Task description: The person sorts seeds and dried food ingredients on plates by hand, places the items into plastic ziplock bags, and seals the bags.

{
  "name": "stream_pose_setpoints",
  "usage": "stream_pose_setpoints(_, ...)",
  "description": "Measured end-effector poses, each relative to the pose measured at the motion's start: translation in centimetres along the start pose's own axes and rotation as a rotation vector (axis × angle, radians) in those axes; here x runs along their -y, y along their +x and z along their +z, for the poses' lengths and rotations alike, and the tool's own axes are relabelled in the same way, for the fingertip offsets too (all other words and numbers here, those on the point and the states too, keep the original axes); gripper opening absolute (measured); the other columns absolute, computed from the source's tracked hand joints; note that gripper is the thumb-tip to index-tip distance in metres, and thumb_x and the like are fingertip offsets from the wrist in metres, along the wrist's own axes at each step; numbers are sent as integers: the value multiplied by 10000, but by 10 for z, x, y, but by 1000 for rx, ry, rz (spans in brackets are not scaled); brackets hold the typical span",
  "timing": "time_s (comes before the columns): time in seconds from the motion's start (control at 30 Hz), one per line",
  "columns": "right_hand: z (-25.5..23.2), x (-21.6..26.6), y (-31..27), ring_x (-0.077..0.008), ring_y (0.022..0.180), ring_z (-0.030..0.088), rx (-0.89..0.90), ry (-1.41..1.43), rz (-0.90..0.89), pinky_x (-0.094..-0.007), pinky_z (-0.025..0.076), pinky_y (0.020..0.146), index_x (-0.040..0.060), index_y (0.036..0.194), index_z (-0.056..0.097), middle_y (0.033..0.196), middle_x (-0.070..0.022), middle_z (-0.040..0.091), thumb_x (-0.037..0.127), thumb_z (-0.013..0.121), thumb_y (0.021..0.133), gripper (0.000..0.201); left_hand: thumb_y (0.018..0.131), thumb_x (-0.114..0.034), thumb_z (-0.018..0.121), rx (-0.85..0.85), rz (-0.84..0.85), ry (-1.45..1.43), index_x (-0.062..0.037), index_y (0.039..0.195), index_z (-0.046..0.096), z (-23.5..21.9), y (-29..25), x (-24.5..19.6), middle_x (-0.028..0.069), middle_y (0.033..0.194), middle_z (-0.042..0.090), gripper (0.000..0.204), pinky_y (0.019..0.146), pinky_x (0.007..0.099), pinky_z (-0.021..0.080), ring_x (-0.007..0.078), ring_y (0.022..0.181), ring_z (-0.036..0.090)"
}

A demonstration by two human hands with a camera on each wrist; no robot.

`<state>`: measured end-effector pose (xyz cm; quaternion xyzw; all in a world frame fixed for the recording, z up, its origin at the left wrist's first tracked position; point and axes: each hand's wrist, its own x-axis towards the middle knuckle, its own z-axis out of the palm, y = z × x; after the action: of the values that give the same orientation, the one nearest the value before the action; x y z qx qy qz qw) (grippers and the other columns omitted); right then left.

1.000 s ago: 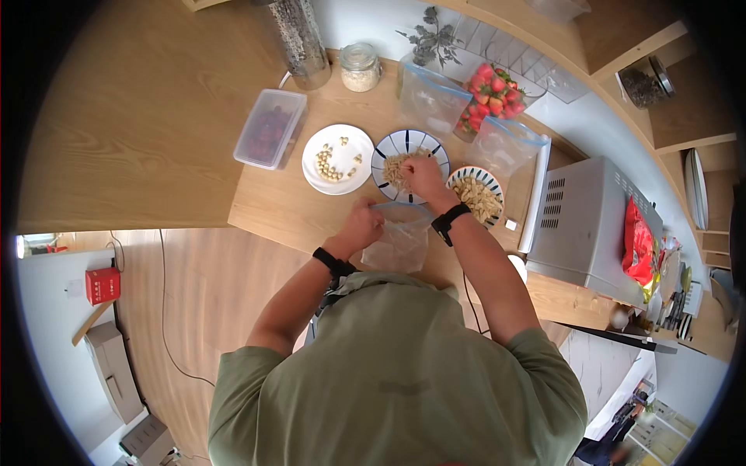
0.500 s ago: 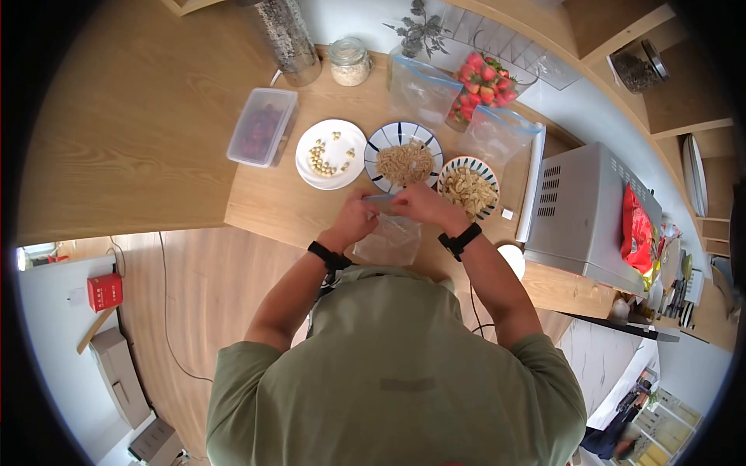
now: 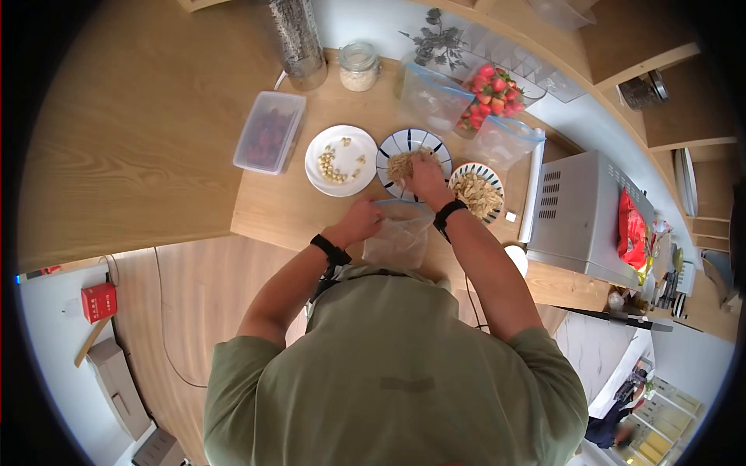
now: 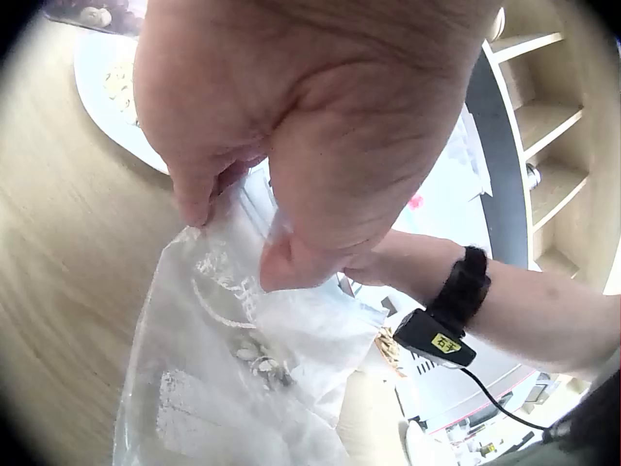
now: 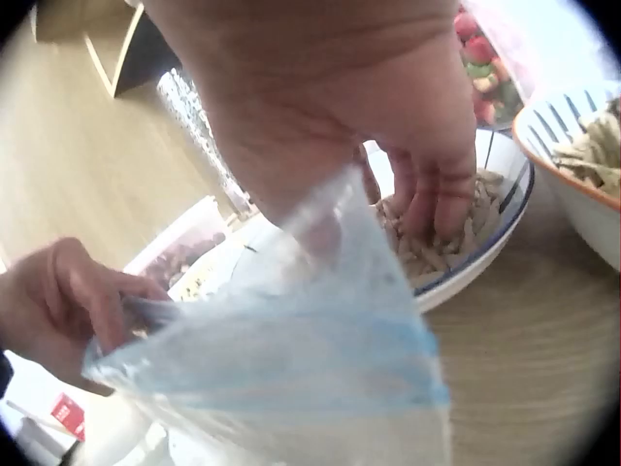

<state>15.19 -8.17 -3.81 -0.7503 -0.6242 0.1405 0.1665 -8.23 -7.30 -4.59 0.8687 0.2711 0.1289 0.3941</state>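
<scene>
My left hand pinches the top edge of a clear zip bag at the counter's front. In the left wrist view, a few pale pieces show inside the bag. My right hand reaches into a blue-striped bowl, its fingers curled down among beige stick-shaped pieces. Beyond the left hand lies a white plate with small round yellowish pieces. An orange-rimmed bowl of pale strips stands right of the right hand.
A lidded box of dark red contents is at the left. Behind stand a glass jar, two more zip bags and a container of strawberries. A grey microwave borders the right side.
My right hand went from the striped bowl to the bag's mouth, then back into the bowl's pieces. My left hand keeps its hold on the bag.
</scene>
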Motion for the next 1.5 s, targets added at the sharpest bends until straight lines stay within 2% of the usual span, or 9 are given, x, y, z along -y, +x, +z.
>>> stream_pose_setpoints(0.27, 20, -25, 17, -358, 878, 659, 75, -16, -96, -461, 528, 778, 69, 927, 689, 898, -200, 676, 123, 626, 782, 167, 686, -129, 695, -5, 35, -10, -76, 812, 718, 4, -3, 7, 203, 956, 660, 139, 864, 444, 491, 371, 982, 599)
stream_pose_setpoints(0.37, 5, -20, 8, -277, 748, 684, -82, 139, 7, -382, 545, 725, 53, 864, 700, 799, -162, 683, 93, 610, 799, 118, 688, -134, 698, 9, 30, -53, -74, 818, 718, 1, -4, 7, 204, 965, 659, 145, 870, 443, 489, 375, 990, 593)
stream_pose_setpoints(0.53, -29, -3, -21, -106, 662, 599, 86, 565, 133, -269, 506, 665, 43, 910, 682, 732, -90, 639, 65, 681, 786, 126, 680, -102, 685, -20, 21, -57, -86, 794, 727, 8, -1, 12, 189, 966, 647, 123, 892, 438, 482, 359, 1027, 574)
stream_pose_setpoints(0.67, -31, 4, -48, -133, 682, 613, 291, 681, -41, -290, 506, 669, 55, 927, 681, 743, -87, 648, 48, 691, 775, 153, 700, -133, 697, -27, 14, -121, -85, 839, 728, 11, 2, 13, 213, 996, 620, 150, 915, 447, 459, 378, 1027, 557)
stream_pose_setpoints(0.87, -43, 17, -56, -184, 676, 618, 564, 299, -272, -316, 498, 642, 71, 891, 690, 759, -114, 655, 80, 688, 780, 111, 694, -102, 698, -65, 5, -102, -84, 824, 719, 11, 3, 3, 201, 1027, 591, 133, 895, 432, 470, 373, 1018, 559)
stream_pose_setpoints(1.07, -41, 10, -32, -269, 685, 644, 309, 300, -129, -367, 495, 620, 66, 865, 688, 730, -148, 640, 108, 685, 747, 125, 695, -87, 699, -56, 19, -116, -86, 833, 713, 5, 3, 1, 192, 1010, 586, 139, 882, 433, 478, 371, 1003, 567)
stream_pose_setpoints(1.23, -15, 19, 4, -344, 980, 630, -5, 1, -128, -422, 515, 842, 97, 1084, 640, 990, -170, 653, 201, 692, 759, 345, 694, -95, 704, -26, 84, -72, -88, 827, 716, 3, 5, 6, 198, 1033, 603, 135, 875, 423, 487, 366, 1002, 578)
stream_pose_setpoints(1.33, -7, 26, 11, -361, 1062, 589, 160, -70, -20, -430, 498, 910, 112, 1198, 576, 1096, -181, 615, 190, 696, 764, 458, 692, -104, 712, -51, 84, -51, -91, 831, 722, 2, 5, 10, 201, 1027, 616, 140, 865, 422, 493, 368, 998, 585)
stream_pose_setpoints(1.5, 21, 1, 18, -354, 1026, 606, 106, 2, -128, -425, 504, 865, 89, 1091, 634, 992, -177, 638, 125, 670, 768, 327, 691, -122, 726, -68, -23, -158, -96, 833, 725, 2, 2, 18, 200, 1001, 622, 144, 860, 428, 494, 369, 993, 588)
